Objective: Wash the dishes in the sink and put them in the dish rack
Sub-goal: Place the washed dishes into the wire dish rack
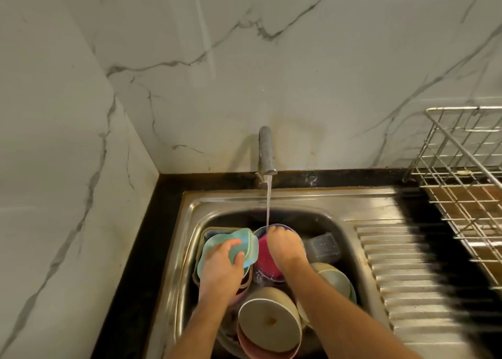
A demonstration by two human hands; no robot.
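Note:
A steel sink (190, 217) is piled with dishes. My left hand (221, 266) grips a teal square dish (248, 246) at the sink's left side, thumb on its face. My right hand (285, 246) reaches into a purple-rimmed bowl (260, 232) with a pink inside (267, 260), fingers curled at its far rim, right under the running water (268, 201). What the right fingers hold is hidden. A beige bowl (267, 322) lies on its side in front, stacked in a pink one (260, 352). The wire dish rack (461, 168) stands at the right.
The tap (266, 152) runs at the back of the sink. A clear plastic container (324, 247) and pale green bowls (336, 278) lie to the right of my hands. A ribbed steel drainboard (402, 277) lies between the sink and the rack. A marble wall stands behind.

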